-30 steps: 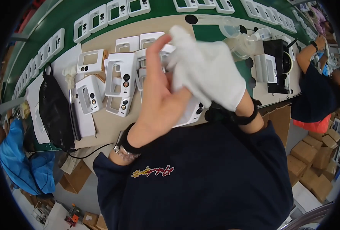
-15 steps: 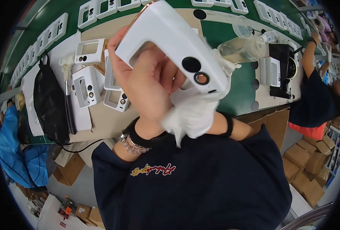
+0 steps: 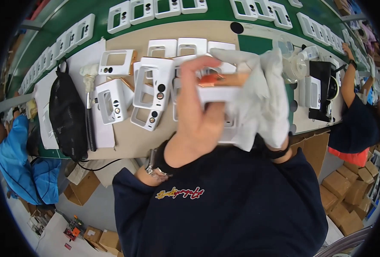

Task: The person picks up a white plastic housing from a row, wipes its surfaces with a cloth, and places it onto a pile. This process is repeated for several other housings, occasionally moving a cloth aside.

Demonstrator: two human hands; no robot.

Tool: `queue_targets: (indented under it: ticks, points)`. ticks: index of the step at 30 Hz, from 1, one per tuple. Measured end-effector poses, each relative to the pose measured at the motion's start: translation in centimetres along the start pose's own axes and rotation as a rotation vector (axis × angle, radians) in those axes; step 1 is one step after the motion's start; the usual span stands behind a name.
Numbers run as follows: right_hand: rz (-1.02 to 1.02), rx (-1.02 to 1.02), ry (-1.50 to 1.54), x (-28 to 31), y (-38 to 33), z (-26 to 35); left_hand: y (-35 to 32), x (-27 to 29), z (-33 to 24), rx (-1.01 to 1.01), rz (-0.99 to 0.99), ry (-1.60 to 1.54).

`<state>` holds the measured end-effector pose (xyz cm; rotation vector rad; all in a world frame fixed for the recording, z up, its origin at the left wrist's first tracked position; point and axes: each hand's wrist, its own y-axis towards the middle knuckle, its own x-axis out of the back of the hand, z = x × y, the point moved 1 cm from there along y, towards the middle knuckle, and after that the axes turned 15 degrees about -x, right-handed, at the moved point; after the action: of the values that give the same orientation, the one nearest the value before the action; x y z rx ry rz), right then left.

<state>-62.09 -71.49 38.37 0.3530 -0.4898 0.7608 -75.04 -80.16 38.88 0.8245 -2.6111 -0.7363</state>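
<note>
My bare left hand (image 3: pixel 194 124) grips a white plastic housing (image 3: pixel 218 92) held up close in front of me, its edge toward the camera with an orange-brown strip along the top. My right hand (image 3: pixel 263 103), in a white glove, wraps around the right end of the same housing. Below and behind the hands, several white housings (image 3: pixel 149 92) with small round lens holes lie in a loose pile on the tan work mat (image 3: pixel 130 141).
A black mesh bag (image 3: pixel 65 115) and a dark tool (image 3: pixel 89 124) lie at the mat's left. Rows of white housings (image 3: pixel 134 10) run along the green conveyor. A black device (image 3: pixel 323 88) and clear plastic pieces sit at right. Co-workers sit at far left (image 3: pixel 18 158) and far right (image 3: pixel 357 120). Cardboard boxes (image 3: pixel 342 188) stand on the floor.
The housing has been turned from face-on, showing its round holes, to edge-on. Both hands have dropped lower with it, and the gloved right hand has shifted from underneath to the right end.
</note>
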Motion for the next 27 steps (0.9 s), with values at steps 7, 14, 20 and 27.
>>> queue_targets:
  ticks: [7,14,20,27]
  points:
    - [0.015,-0.011,-0.09,-0.4,0.7,2.6,0.5,0.7,-1.7,0.14,-0.122,-0.245]
    - [0.269,-0.044,0.504,-3.7,1.6,6.8,1.3,2.4,1.0,0.563,-0.62,-0.665]
    - [-0.26,0.245,-0.179,-1.1,1.3,3.4,0.9,2.4,-1.0,0.484,-0.255,-0.941]
    - [0.346,0.4,-0.2,2.4,1.2,5.2,1.4,1.8,-1.7,0.602,-0.051,-1.023]
